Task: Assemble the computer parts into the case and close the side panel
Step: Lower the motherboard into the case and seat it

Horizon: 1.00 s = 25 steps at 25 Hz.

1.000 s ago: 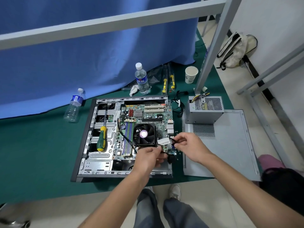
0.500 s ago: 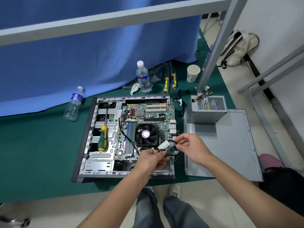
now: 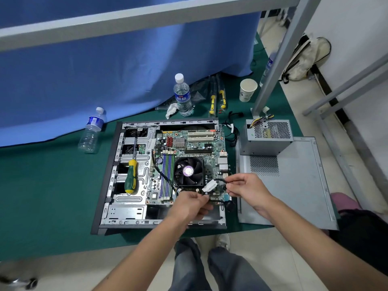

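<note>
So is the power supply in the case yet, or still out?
Out. The power supply sits on the detached side panel, right of the open case, its wires loose at its far end.

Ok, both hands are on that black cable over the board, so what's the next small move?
Probably lower the black cable toward the motherboard edge and seat its plug: left hand and right hand both pinch it above the open case, not yet connected.
</note>
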Each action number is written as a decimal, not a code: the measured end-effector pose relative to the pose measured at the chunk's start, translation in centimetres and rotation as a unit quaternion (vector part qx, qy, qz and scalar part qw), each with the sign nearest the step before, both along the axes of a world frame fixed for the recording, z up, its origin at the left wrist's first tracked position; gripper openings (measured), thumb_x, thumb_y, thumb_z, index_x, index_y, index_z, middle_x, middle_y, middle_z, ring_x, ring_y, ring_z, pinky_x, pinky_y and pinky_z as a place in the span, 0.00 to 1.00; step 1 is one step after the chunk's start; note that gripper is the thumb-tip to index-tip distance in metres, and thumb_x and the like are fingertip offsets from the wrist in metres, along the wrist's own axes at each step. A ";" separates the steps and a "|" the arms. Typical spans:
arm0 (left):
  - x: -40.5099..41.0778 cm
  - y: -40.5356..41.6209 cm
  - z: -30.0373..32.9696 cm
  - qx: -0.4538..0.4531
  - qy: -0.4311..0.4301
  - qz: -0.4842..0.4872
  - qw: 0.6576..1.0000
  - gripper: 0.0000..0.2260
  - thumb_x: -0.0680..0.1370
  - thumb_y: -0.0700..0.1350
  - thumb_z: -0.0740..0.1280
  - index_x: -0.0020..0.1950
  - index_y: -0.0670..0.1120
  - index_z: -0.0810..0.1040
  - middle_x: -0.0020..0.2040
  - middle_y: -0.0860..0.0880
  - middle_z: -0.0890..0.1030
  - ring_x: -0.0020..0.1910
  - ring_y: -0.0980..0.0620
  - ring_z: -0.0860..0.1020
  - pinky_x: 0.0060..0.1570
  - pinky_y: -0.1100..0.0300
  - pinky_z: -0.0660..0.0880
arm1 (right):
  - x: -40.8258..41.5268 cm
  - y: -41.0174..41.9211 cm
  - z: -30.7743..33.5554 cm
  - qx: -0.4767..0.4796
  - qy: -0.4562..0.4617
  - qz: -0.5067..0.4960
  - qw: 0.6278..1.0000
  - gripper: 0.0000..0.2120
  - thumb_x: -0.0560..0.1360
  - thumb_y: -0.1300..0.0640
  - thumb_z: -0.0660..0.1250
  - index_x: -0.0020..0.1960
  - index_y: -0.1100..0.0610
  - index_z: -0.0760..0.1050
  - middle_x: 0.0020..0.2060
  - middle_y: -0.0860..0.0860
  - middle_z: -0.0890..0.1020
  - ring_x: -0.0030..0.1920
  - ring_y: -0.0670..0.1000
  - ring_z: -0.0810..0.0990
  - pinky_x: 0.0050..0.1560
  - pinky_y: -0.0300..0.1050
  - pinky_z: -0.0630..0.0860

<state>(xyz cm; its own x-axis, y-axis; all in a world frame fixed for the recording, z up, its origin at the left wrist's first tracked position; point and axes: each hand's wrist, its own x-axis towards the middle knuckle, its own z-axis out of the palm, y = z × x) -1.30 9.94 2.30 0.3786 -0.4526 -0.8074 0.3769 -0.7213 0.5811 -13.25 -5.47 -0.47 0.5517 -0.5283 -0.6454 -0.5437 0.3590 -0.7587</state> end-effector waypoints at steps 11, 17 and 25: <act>-0.1 -0.1 -0.5 -0.017 0.054 0.004 0.998 0.08 0.82 0.45 0.65 0.51 0.41 0.78 0.38 0.48 0.86 0.30 0.58 0.80 0.30 0.66 0.75 | -0.3 -0.5 -0.2 -0.027 0.005 0.029 0.999 0.08 0.74 0.67 0.72 0.49 0.56 0.82 0.42 0.55 0.85 0.43 0.51 0.86 0.46 0.40 0.81; -0.5 -0.1 -0.8 -0.016 0.077 0.025 0.997 0.10 0.82 0.43 0.64 0.55 0.37 0.78 0.37 0.47 0.85 0.29 0.56 0.80 0.28 0.66 0.75 | -0.6 -0.5 0.3 -0.095 0.025 0.112 0.989 0.11 0.74 0.64 0.72 0.47 0.48 0.81 0.45 0.49 0.85 0.45 0.47 0.85 0.51 0.40 0.80; -0.4 0.0 -1.1 -0.020 0.097 0.023 0.995 0.09 0.83 0.42 0.63 0.51 0.37 0.79 0.40 0.45 0.86 0.30 0.55 0.81 0.31 0.63 0.77 | -0.1 -0.2 1.9 -0.142 0.028 0.183 0.973 0.11 0.75 0.61 0.72 0.46 0.44 0.78 0.45 0.47 0.83 0.46 0.46 0.83 0.51 0.38 0.79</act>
<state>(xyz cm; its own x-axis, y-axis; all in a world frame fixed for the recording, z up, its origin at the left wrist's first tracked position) -1.70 9.92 1.20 0.2383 -0.4718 -0.8489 0.5176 -0.6779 0.5221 -13.35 -5.66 1.40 0.7043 -0.4647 -0.5367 -0.6388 -0.0851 -0.7646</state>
